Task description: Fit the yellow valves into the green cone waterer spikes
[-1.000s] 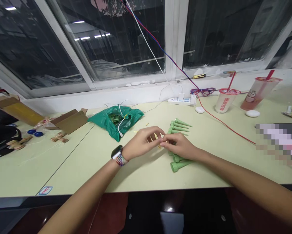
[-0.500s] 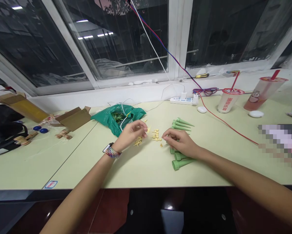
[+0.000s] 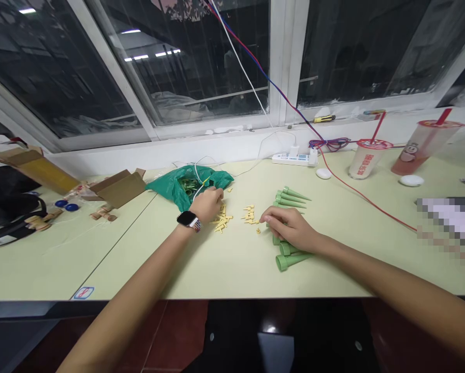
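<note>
And the left hand is curled down, grip half-closed, can't tell if it has anything, right at the heap of small yellow plastic pieces, while the right hand lies loosely open on green plastic spikes just right of that heap!

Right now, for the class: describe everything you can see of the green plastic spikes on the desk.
The green plastic spikes are matt, tapered stakes, each with a wider collared end and a narrow pointed tip. They lie flat on the pale green desk in two loose groups, side by side, tips pointing right. The right hand lies over the middle, hiding part of them.
</note>
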{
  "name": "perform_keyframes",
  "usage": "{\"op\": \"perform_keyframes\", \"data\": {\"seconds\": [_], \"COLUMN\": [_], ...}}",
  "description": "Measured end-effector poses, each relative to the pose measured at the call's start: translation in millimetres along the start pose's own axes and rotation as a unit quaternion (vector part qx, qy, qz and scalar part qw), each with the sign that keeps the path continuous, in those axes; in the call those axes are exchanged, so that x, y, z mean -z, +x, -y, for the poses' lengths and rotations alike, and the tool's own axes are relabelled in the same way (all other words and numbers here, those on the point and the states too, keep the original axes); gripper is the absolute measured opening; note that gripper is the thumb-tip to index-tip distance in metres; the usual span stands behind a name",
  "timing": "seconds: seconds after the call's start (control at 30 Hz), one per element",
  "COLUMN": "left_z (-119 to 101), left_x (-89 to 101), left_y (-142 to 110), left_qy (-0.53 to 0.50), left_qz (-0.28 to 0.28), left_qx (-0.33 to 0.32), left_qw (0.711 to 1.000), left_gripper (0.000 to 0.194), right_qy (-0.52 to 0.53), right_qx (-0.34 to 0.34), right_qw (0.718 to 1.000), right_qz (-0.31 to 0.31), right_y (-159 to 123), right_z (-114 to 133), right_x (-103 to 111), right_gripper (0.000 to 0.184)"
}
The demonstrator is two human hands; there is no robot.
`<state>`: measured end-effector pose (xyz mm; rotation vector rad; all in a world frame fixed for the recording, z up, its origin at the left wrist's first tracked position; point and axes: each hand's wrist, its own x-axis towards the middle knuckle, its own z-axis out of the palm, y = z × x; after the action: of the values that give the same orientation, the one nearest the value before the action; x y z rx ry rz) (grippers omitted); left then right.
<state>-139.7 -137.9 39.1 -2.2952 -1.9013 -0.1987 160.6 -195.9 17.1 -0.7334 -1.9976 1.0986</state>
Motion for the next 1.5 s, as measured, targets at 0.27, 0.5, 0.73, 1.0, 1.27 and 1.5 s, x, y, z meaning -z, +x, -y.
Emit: {"op": "perform_keyframes", "data": {"seconds": [0.27, 0.5, 0.73, 1.0, 1.27, 1.5], "left_z": [-11.9, -14.7, -32.9, -88.0, -109.3, -118.4], "left_x": [-7.2, -28.1, -21.6, -14.2, -16.8, -22.4], "left_y": [23.2, 68.9, 76.1, 10.6, -19.6, -36.6], "left_qy": [-0.018, -0.018, -0.073, -0.037, -0.042, -0.185], "left_qz": [0.018, 0.023, -0.022, 0.003, -0.001, -0.073], "left_qx": [-0.054, -0.004, -0.036, -0.138, -0.115, -0.109], "left_qw": [0.998, 1.0, 0.996, 0.99, 0.993, 0.974], "left_gripper": [0.043, 0.032, 0.033, 0.026, 0.039, 0.039], "right_qy": [-0.012, -0.026, -0.034, -0.039, -0.023, -0.03], "right_qx": [0.023, 0.027, 0.029, 0.047, 0.016, 0.011], "right_qw": [0.999, 0.999, 0.999, 0.985, 0.98, 0.979], "right_qz": [-0.023, -0.022, -0.022, -0.163, -0.198, -0.199], "right_y": [-0.5, 0.0, 0.6, 3.7, 4.1, 3.1], "right_z": [3.0, -0.1, 3.0, 3.1, -5.7, -8.1], "right_x": [1.2, 2.0, 1.5, 17.0, 19.9, 20.3], "right_gripper": [0.028, 0.031, 0.033, 0.031, 0.035, 0.035]}}
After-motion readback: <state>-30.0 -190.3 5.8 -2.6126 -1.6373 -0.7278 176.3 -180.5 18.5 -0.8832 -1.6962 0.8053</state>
